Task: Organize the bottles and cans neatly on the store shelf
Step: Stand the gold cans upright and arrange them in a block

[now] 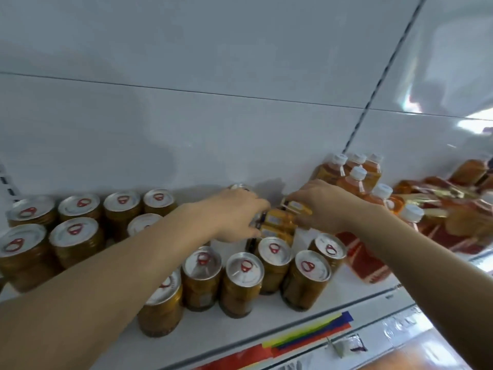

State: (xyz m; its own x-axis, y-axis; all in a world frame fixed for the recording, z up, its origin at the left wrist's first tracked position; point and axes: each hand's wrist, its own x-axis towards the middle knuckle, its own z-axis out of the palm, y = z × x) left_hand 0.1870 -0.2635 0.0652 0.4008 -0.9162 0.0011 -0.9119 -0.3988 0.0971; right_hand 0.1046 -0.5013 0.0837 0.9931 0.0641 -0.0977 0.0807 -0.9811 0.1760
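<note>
Both my hands meet at the back middle of the white shelf (266, 324) over a small orange bottle (278, 222) with yellow labels. My left hand (234, 213) curls round its left side. My right hand (324, 206) pinches its upper end near the cap. Several gold cans with silver lids and red pull tabs stand on the shelf: a group at the left (76, 235) and a looser cluster in front of my hands (244, 283). One more can (240, 187) shows partly behind my left hand.
Orange bottles with white caps (357, 180) stand at the back right. Red and gold packets (437, 209) lie further right, and one red packet (365, 263) lies beside the front cans. The shelf's front edge carries coloured tape (309, 335). A white back panel rises behind.
</note>
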